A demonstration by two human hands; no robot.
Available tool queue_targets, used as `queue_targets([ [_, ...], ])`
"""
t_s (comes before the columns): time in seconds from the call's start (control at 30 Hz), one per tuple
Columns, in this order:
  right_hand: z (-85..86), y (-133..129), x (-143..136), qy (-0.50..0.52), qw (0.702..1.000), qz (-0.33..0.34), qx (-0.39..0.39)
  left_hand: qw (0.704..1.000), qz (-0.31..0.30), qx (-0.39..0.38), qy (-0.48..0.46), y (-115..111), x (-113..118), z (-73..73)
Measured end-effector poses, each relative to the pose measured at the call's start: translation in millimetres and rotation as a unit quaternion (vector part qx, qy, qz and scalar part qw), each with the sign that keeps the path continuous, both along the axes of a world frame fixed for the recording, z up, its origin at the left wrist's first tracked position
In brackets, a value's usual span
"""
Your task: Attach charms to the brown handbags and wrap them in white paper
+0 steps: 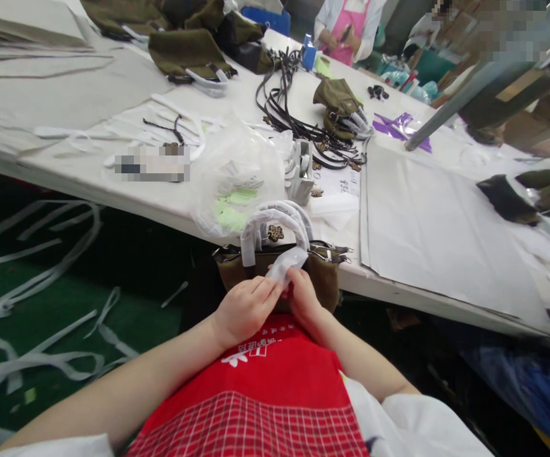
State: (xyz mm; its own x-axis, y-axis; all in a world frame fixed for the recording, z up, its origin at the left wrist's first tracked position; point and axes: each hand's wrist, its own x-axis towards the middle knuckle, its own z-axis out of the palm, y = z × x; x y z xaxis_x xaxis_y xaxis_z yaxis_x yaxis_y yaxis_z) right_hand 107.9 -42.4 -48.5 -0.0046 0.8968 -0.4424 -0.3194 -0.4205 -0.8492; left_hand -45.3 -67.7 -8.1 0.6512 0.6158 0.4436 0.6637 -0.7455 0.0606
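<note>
An olive handbag [326, 279] leans against the table's front edge, close to my body. Its two arched handles [275, 219] stand up, wrapped in whitish plastic. My left hand [248, 306] and my right hand [303, 293] meet in front of the bag, fingers closed on a piece of white wrapping film [288, 261] at the lower right end of the near handle. A leopard-print flower charm [275, 233] shows inside the handle's arch. The fingertips partly hide the film's lower end.
Behind the bag lie a clear plastic bag [236, 171] and a grey tape dispenser [301, 171]. Black straps [284, 108], a small olive bag [339, 105] and more olive bags [186, 54] are farther back. A person in a pink apron [351, 28] stands across the table. White strips [41, 279] litter the green floor.
</note>
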Motion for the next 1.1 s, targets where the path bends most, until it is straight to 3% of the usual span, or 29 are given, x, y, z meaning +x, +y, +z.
queue_targets([
  [0.13, 1.4, 8.1, 20.3, -0.058, 0.996, -0.037, 0.06, 0.999, -0.04, 0.004, -0.003, 7.3, 30.7, 6.1],
  [0.3, -0.7, 11.6, 39.6, -0.083, 0.996, -0.002, 0.04, 0.998, -0.062, 0.006, 0.004, 10.8, 49.6, -2.2],
  [0.53, 5.7, 11.1, 26.7, -0.023, 0.993, 0.094, -0.065, 0.997, -0.07, 0.0, 0.036, 1.2, 26.7, -12.0],
  [0.7, 17.9, 8.1, 19.0, 0.074, 0.988, 0.13, -0.044, 0.997, -0.035, -0.009, 0.067, -3.8, 16.5, -12.7],
  [0.8, 16.8, 12.6, 12.9, 0.038, 0.984, 0.171, -0.008, 0.996, -0.021, -0.006, 0.089, -4.8, 10.6, -14.6],
  [0.9, 9.3, 21.4, 1.0, -0.01, 0.989, 0.147, -0.011, 0.995, -0.01, -0.029, 0.097, -4.8, 1.4, -9.9],
  [0.97, 5.3, 26.2, -5.8, 0.017, 0.993, 0.12, -0.008, 0.997, 0.004, -0.064, 0.053, -3.4, -7.0, -0.9],
  [1.03, 4.0, 28.4, -8.2, 0.056, 0.992, 0.112, 0.008, 0.988, 0.066, -0.13, -0.059, 0.7, -15.9, 9.6],
  [1.1, 4.7, 27.5, -6.5, 0.07, 0.99, 0.122, 0.02, 0.939, 0.161, -0.231, -0.197, 8.2, -23.2, 16.4],
])
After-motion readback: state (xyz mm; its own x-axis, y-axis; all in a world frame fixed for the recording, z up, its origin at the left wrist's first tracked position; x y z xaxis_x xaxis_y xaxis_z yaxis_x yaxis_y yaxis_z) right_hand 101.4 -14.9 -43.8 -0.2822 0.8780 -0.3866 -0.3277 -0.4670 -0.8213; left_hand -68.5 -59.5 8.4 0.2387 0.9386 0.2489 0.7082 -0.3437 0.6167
